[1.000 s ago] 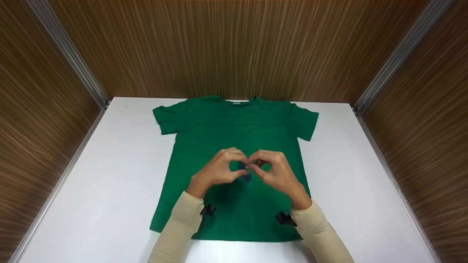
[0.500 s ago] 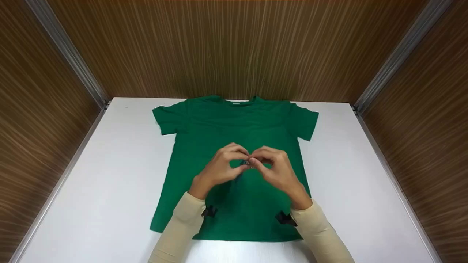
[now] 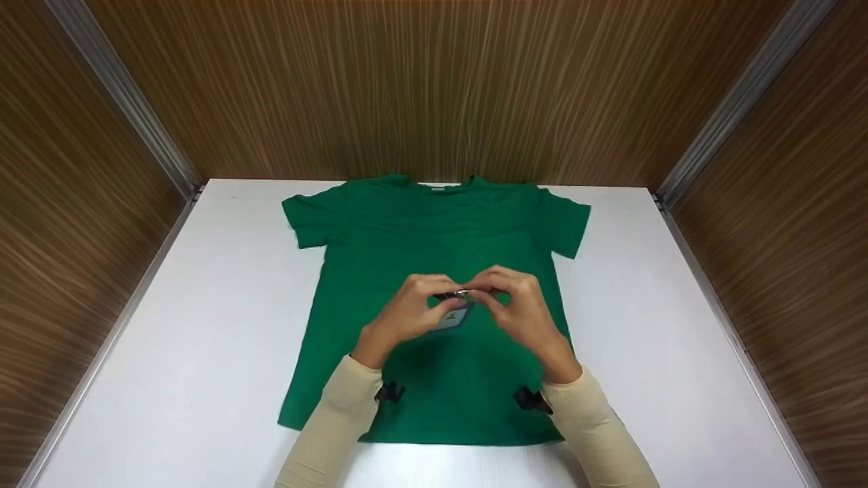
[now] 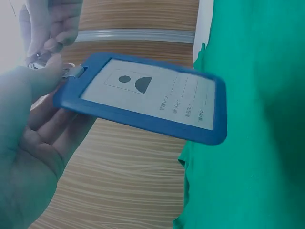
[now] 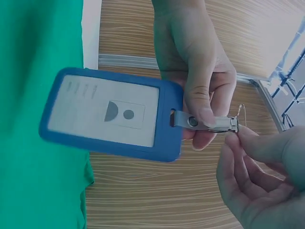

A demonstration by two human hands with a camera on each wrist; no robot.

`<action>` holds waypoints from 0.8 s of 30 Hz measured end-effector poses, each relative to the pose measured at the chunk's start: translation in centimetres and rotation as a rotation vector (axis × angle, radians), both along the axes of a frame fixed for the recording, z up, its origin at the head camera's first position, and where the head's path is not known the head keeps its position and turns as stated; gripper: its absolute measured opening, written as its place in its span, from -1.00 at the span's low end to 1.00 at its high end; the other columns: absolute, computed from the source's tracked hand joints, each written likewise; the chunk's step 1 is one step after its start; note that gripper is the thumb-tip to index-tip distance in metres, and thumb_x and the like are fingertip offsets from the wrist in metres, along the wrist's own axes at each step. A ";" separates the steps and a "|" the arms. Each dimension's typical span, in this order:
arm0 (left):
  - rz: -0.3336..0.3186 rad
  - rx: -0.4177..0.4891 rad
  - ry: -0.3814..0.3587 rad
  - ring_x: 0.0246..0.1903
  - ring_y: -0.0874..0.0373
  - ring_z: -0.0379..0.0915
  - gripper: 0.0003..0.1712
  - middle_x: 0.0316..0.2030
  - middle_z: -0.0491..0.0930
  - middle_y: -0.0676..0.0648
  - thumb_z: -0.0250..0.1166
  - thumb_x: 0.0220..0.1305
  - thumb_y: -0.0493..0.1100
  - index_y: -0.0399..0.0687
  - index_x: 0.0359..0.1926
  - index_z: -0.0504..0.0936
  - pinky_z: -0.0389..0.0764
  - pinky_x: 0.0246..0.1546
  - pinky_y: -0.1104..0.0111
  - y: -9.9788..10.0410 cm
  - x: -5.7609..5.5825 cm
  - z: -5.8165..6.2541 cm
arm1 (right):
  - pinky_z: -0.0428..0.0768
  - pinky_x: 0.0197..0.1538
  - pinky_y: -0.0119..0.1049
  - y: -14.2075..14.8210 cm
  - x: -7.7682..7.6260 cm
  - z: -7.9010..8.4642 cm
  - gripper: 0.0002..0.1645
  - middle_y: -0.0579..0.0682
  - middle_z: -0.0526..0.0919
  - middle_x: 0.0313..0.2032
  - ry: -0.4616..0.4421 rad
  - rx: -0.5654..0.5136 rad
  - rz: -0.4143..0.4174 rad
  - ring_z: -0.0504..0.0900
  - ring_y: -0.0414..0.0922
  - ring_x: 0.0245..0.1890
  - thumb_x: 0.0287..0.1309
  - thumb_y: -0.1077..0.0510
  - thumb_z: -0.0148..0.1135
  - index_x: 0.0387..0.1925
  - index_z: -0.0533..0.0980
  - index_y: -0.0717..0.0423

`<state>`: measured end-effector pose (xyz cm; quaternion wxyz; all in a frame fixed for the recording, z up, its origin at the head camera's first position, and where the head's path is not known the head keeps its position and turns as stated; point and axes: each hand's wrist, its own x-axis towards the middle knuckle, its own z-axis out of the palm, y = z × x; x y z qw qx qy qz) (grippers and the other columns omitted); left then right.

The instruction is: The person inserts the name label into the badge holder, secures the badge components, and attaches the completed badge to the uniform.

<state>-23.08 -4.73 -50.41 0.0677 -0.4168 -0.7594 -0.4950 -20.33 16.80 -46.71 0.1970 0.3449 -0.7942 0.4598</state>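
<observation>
A blue-framed ID badge holder (image 5: 105,112) with a white card inside hangs from a strap (image 5: 181,119) fastened by a snap. At the strap's end is a metal clip (image 5: 221,124), with a thin bent pin (image 5: 244,110) standing out from it. My left hand (image 3: 410,312) pinches the clip and strap between thumb and fingers. From the other side, my right hand (image 3: 522,315) pinches the clip's far end with thumb and forefinger. In the head view the badge is partly hidden below my left hand.
Below both hands a green T-shirt (image 3: 434,237) lies spread out on a white table (image 3: 237,305), its collar towards the back. Brown wood-grain panels (image 3: 434,88) stand at the back and on both sides.
The badge has swung so that its white card now shows below my left hand. My fingers have shifted slightly on the clip, and both hands stay close together over the shirt.
</observation>
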 end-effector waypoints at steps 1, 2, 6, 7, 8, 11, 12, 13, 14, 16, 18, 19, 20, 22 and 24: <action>0.002 -0.004 -0.002 -0.30 0.11 0.66 -0.79 -0.24 0.76 -0.12 0.29 0.46 -0.17 -0.14 -0.05 0.79 0.68 -0.17 0.34 0.0 0.0 0.0 | 0.74 -0.17 -0.37 0.0 -0.1 0.0 -0.90 0.05 0.78 -0.28 0.004 -0.007 -0.007 0.77 -0.09 -0.30 0.25 0.35 0.36 -0.27 0.76 0.18; 0.005 -0.008 -0.003 -0.31 0.12 0.66 -0.79 -0.24 0.76 -0.12 0.29 0.46 -0.16 -0.14 -0.05 0.79 0.68 -0.17 0.34 0.0 0.0 0.0 | 0.73 -0.17 -0.40 0.0 -0.1 -0.1 -0.90 0.06 0.78 -0.28 0.008 -0.014 -0.013 0.77 -0.09 -0.31 0.25 0.36 0.36 -0.28 0.76 0.19; 0.009 -0.004 -0.015 -0.27 0.14 0.68 -0.76 -0.22 0.77 -0.12 0.27 0.48 -0.15 -0.17 -0.02 0.78 0.71 -0.14 0.35 0.1 0.1 0.1 | 0.69 -0.15 -0.51 0.0 -0.2 -0.2 -0.91 0.08 0.78 -0.30 0.002 -0.050 -0.034 0.77 -0.07 -0.32 0.24 0.37 0.37 -0.30 0.75 0.21; 0.012 0.005 -0.018 -0.25 0.14 0.69 -0.75 -0.20 0.77 -0.13 0.27 0.48 -0.15 -0.17 -0.01 0.77 0.72 -0.12 0.35 0.2 0.1 0.1 | 0.68 -0.15 -0.52 -0.1 -0.2 -0.3 -0.91 0.08 0.78 -0.30 -0.003 -0.056 -0.040 0.77 -0.07 -0.32 0.24 0.37 0.37 -0.30 0.75 0.21; 0.015 0.017 -0.019 -0.24 0.13 0.71 -0.75 -0.18 0.78 -0.14 0.27 0.48 -0.15 -0.18 0.00 0.77 0.73 -0.11 0.34 0.2 0.2 0.1 | 0.68 -0.15 -0.53 -0.1 -0.1 -0.3 -0.91 0.08 0.79 -0.31 -0.009 -0.061 -0.047 0.78 -0.07 -0.32 0.24 0.36 0.36 -0.30 0.75 0.21; 0.046 0.064 -0.013 -0.20 0.13 0.74 -0.75 -0.12 0.79 -0.13 0.28 0.48 -0.16 -0.15 0.04 0.76 0.74 -0.09 0.34 0.4 0.3 0.2 | 0.69 -0.14 -0.53 -0.1 -0.1 -0.3 -0.92 0.09 0.79 -0.31 -0.035 -0.069 -0.067 0.78 -0.06 -0.34 0.25 0.35 0.36 -0.29 0.75 0.22; 0.060 0.082 -0.003 -0.20 0.13 0.74 -0.75 -0.11 0.79 -0.13 0.28 0.47 -0.17 -0.15 0.05 0.75 0.74 -0.09 0.35 0.4 0.4 0.2 | 0.69 -0.14 -0.52 -0.1 -0.1 -0.3 -0.92 0.09 0.79 -0.31 -0.045 -0.070 -0.072 0.79 -0.06 -0.34 0.24 0.35 0.37 -0.29 0.75 0.22; 0.073 0.100 0.009 -0.20 0.13 0.75 -0.75 -0.10 0.79 -0.13 0.29 0.47 -0.17 -0.15 0.06 0.75 0.74 -0.09 0.35 0.5 0.4 0.2 | 0.70 -0.14 -0.52 -0.1 -0.1 -0.3 -0.91 0.09 0.80 -0.31 -0.053 -0.069 -0.077 0.79 -0.06 -0.34 0.25 0.35 0.36 -0.29 0.76 0.22; 0.086 0.116 0.025 -0.20 0.12 0.75 -0.75 -0.10 0.79 -0.13 0.29 0.46 -0.18 -0.15 0.05 0.75 0.74 -0.10 0.35 0.6 0.4 0.2 | 0.70 -0.14 -0.51 -0.1 -0.1 -0.3 -0.91 0.08 0.80 -0.31 -0.061 -0.069 -0.081 0.79 -0.06 -0.34 0.25 0.35 0.36 -0.29 0.76 0.21; 0.107 0.148 0.055 -0.23 0.12 0.75 -0.77 -0.12 0.80 -0.13 0.31 0.44 -0.20 -0.15 0.03 0.76 0.74 -0.12 0.36 0.7 0.4 0.2 | 0.70 -0.14 -0.50 -0.2 -0.1 -0.4 -0.90 0.08 0.81 -0.30 -0.073 -0.069 -0.083 0.80 -0.06 -0.33 0.25 0.35 0.36 -0.28 0.77 0.20; 0.120 0.178 0.083 -0.24 0.11 0.76 -0.79 -0.14 0.80 -0.14 0.31 0.43 -0.22 -0.16 -0.01 0.77 0.74 -0.14 0.36 0.7 0.3 0.2 | 0.71 -0.13 -0.49 -0.2 -0.1 -0.4 -0.90 0.08 0.81 -0.30 -0.078 -0.069 -0.084 0.80 -0.05 -0.32 0.25 0.34 0.37 -0.27 0.77 0.19; 0.125 0.190 0.092 -0.25 0.10 0.76 -0.80 -0.16 0.81 -0.14 0.32 0.43 -0.23 -0.16 -0.03 0.78 0.74 -0.15 0.36 0.8 0.3 0.2 | 0.71 -0.14 -0.48 -0.3 -0.1 -0.4 -0.89 0.07 0.82 -0.29 -0.080 -0.068 -0.085 0.81 -0.05 -0.31 0.25 0.34 0.37 -0.26 0.77 0.18; 0.130 0.201 0.101 -0.25 0.10 0.76 -0.82 -0.17 0.81 -0.15 0.32 0.42 -0.24 -0.16 -0.06 0.79 0.74 -0.16 0.36 0.8 0.3 0.2 | 0.72 -0.14 -0.47 -0.3 -0.1 -0.5 -0.90 0.07 0.82 -0.29 -0.081 -0.067 -0.084 0.81 -0.06 -0.31 0.25 0.33 0.38 -0.26 0.77 0.17; 0.140 0.218 0.115 -0.26 0.10 0.77 -0.84 -0.20 0.82 -0.15 0.32 0.42 -0.26 -0.17 -0.10 0.81 0.75 -0.17 0.37 0.8 0.2 0.2 | 0.73 -0.14 -0.43 -0.3 -0.1 -0.5 -0.90 0.06 0.82 -0.28 -0.087 -0.063 -0.080 0.82 -0.06 -0.31 0.25 0.32 0.38 -0.24 0.76 0.17; 0.149 0.231 0.129 -0.28 0.10 0.77 -0.85 -0.23 0.82 -0.15 0.32 0.41 -0.28 -0.18 -0.13 0.82 0.75 -0.19 0.37 0.8 0.2 0.2 | 0.75 -0.16 -0.38 -0.3 -0.1 -0.5 -0.91 0.07 0.82 -0.28 -0.097 -0.060 -0.076 0.82 -0.06 -0.31 0.26 0.30 0.38 -0.22 0.75 0.17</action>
